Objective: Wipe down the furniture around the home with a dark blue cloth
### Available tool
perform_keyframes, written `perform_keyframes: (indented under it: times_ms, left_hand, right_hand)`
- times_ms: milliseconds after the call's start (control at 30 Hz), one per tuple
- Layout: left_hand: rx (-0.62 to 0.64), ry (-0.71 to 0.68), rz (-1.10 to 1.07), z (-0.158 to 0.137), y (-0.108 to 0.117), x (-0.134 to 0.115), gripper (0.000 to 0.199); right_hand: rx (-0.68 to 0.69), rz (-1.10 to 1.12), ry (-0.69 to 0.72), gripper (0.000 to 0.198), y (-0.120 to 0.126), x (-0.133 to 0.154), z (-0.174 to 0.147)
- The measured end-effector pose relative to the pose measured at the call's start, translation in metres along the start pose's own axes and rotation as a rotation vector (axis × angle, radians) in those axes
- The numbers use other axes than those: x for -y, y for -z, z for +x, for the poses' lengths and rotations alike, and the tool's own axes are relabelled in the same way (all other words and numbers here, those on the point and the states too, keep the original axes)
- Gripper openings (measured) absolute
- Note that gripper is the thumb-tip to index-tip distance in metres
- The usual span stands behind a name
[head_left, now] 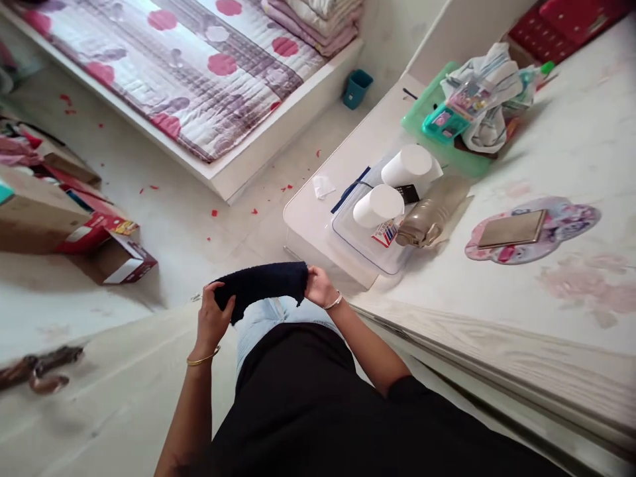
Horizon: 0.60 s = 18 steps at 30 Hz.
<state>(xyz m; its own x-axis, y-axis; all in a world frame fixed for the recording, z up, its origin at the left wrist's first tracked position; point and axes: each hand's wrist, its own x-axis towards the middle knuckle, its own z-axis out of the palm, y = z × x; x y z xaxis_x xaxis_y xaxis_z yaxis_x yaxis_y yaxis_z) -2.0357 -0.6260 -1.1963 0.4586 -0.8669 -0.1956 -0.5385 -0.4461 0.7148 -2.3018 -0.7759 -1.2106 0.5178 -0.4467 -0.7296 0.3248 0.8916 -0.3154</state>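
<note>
A dark navy cloth (268, 283) is stretched between my two hands in front of my waist. Its surface looks fuzzy, and the lower edge is ragged. My left hand (212, 317), with a gold bangle at the wrist, grips the left end, thumb on the near side and fingers over the top edge. At the other end, my right hand (320, 287) pinches the cloth's right edge; a silver bracelet circles that wrist. The middle of the cloth arches slightly upward.
A white table to the right bears a clear plastic box (342, 238) with white rolls, a brown bottle (427, 215) and a green tray (417, 119). Cardboard boxes (44, 212) stand at left. Ahead is a bed (189, 73); red scraps litter the floor. A door handle (44, 368) juts at lower left.
</note>
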Motion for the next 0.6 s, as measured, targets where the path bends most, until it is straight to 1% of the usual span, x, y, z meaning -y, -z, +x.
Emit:
perform_keyframes:
  times_ms: [67,133,233,333,433,500,600]
  left_hand:
    - [0.096,-0.062,-0.064,0.048,-0.003,0.001,0.039]
    - [0.212,-0.12,-0.118,0.094,-0.009,-0.001,0.04]
    - [0.391,-0.22,-0.16,0.16,-0.017,-0.008,0.041]
    - [0.589,-0.352,-0.151,0.216,-0.016,-0.016,0.04]
    - [0.78,-0.486,-0.116,0.259,-0.009,-0.025,0.042]
    - [0.889,-0.539,-0.066,0.281,-0.006,-0.029,0.046]
    - [1.013,-0.591,0.013,0.305,-0.013,-0.035,0.049]
  right_hand:
    - [-0.03,0.044,0.038,0.014,0.0,0.008,0.007]
    - [-0.146,-0.023,0.145,0.018,-0.001,0.008,0.016]
    - [-0.454,-0.224,0.354,0.023,-0.01,-0.005,0.036]
    - [-0.715,-0.288,0.48,0.035,-0.024,-0.022,0.056]
    - [-0.959,-0.348,0.561,0.04,-0.041,-0.036,0.072]
    - [-1.096,-0.36,0.596,0.043,-0.05,-0.045,0.081]
    - [-1.306,-0.452,0.574,0.053,-0.06,-0.06,0.092]
